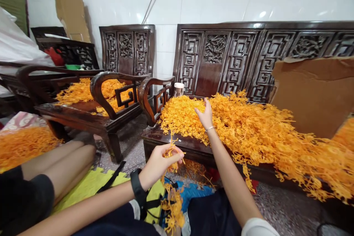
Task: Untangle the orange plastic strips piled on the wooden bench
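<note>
My left hand (166, 158), with a black band on its wrist, is closed around a strand of orange plastic flower pieces (174, 206) that dangles below it over my lap. Some of that strand also shows above the fingers. Over the heap of orange plastic flower pieces (182, 114) on the dark wooden bench (163, 136), my right hand (205, 116) is stretched out, thumb and fingers apart, with nothing visible in it. Whether its fingertips touch the heap I cannot tell.
A white-capped bottle (179, 89) stands behind the heap. Cardboard (315, 96) leans at the right. On the left, a wooden armchair (83, 112) holds more orange pieces. Another person's legs (66, 166) are beside me, near another orange pile (24, 145). Foam mats (80, 188) cover part of the floor.
</note>
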Tool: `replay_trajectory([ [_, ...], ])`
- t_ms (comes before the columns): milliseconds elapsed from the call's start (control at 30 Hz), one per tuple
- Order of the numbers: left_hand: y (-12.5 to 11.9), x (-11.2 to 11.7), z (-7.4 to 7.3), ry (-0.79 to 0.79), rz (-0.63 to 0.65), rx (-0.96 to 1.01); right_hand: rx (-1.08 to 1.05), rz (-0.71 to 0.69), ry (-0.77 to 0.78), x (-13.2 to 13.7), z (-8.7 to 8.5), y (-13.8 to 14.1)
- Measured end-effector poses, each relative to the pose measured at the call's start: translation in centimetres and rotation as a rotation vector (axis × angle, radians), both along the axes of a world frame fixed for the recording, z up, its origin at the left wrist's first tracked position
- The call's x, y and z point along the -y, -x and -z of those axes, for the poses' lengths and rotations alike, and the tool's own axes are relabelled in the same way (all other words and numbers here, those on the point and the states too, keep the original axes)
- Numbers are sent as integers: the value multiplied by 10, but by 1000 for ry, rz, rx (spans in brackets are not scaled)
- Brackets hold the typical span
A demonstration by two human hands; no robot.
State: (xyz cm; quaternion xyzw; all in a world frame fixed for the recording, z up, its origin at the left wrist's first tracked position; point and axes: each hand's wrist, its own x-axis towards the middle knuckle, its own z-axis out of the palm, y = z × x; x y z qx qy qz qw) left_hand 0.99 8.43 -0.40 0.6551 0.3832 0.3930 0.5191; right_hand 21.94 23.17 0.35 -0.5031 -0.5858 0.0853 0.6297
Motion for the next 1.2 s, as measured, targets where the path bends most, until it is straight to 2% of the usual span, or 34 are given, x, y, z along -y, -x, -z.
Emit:
replay_trajectory([
  [100, -2, -3, 0, 27, 13, 69, -32, -76, -8, 40, 22, 8],
  [167, -2, -5, -1, 24, 17, 123, -100, -264, 40, 74, 33, 15],
  [267, -3, -5, -3, -22, -14, 154, -190, -595, 188, 119, 38, 24],
  [367, -5, -3, -8, -32, -13, 182, -214, -720, 242, 149, 35, 31],
  [500, -9, -1, -9, 16, -33, 218, -212, -722, 284, 162, 34, 41],
  [667, -14, 0, -6, 68, -59, 286, -383, -710, 330, 162, 40, 54],
  [767, -16, 0, -5, 76, -23, 280, -440, -674, 322, 159, 41, 58],
  [1000, -11, 0, -9, 68, 27, 196, -372, -623, 224, 157, 41, 53],
  [1100, -8, -1, -11, 94, 56, 179, -356, -646, 243, 162, 41, 48],
  [1200, -9, -1, -10, 52, 60, 115, -303, -679, 261, 169, 41, 45],
])
